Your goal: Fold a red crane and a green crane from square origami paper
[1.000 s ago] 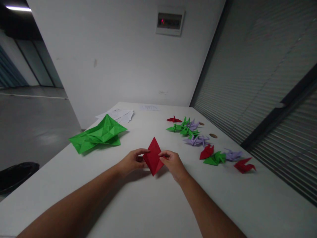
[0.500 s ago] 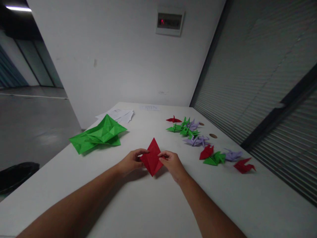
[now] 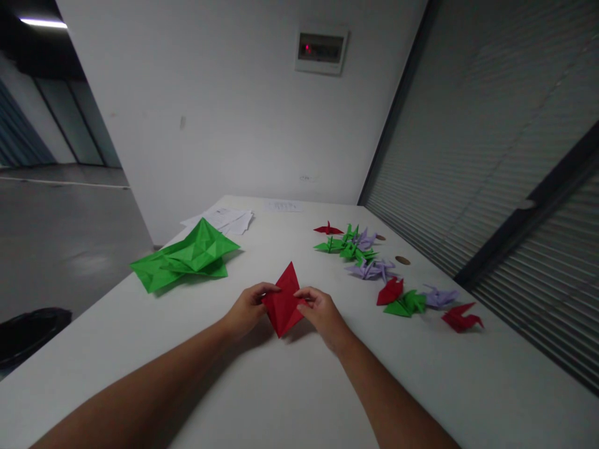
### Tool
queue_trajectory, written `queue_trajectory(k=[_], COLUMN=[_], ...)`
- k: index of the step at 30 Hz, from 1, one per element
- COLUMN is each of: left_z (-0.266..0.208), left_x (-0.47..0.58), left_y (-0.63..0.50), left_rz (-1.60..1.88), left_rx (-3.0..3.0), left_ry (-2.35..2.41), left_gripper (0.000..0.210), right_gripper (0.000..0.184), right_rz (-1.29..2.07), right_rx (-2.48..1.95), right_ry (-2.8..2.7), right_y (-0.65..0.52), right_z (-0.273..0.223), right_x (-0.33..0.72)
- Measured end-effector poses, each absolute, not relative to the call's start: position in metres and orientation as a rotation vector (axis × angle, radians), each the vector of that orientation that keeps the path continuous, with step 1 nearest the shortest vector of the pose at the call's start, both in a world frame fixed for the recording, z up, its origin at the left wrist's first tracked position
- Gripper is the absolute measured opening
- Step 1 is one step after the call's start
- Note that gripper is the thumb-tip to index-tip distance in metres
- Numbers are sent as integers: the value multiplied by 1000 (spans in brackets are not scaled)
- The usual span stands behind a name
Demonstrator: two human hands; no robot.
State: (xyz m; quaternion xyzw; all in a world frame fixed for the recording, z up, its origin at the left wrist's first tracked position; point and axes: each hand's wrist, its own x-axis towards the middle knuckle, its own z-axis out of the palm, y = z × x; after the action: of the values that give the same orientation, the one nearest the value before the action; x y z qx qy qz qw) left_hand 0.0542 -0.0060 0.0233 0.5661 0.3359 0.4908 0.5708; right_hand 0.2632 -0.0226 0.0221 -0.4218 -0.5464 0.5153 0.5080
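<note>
A red folded paper, shaped like a diamond with one point away from me, is held just over the white table between my two hands. My left hand pinches its left corner, thumb hidden underneath or behind. On the opposite side, my right hand grips the right corner with thumb and fingers. Creases show on the paper's face, and its near point tilts toward the left. To the left lie creased green paper sheets, partly folded and stacked.
On the right lie several paper cranes: a red crane, a green crane, a purple crane and others farther back. White papers lie at the back left. A black bin stands left of the table; blinds border the right side.
The red paper has turned slightly and its near point has swung left. Its right half looks more folded, and my right hand has shifted a little left.
</note>
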Motion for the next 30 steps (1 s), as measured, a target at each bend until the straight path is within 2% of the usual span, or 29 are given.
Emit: queue_trajectory(k=[9,20,22,26,30], left_z=[25,26,27,26,24], left_x=[55,56,57,58,61], left_y=[-11,-12,-13,-12,-13], left_rz=[1226,1274,1280,1266,1209], left_rx=[1390,1278,1251,1225,1198], left_ry=[852,879,862,835,859], left_gripper=[34,28,27,28,29], right_gripper=[52,81,76,47,26], right_rz=[1405,1294,1249,1139,938], right_rx=[-869,-813,-849,-925,-977], right_ry=[-1391,-1615,-1628,-1575,-1535], right_y=[-29,-36,-36,-31,-25], right_z=[25,23,24,21,20], right_x=[261,265,263,259,255])
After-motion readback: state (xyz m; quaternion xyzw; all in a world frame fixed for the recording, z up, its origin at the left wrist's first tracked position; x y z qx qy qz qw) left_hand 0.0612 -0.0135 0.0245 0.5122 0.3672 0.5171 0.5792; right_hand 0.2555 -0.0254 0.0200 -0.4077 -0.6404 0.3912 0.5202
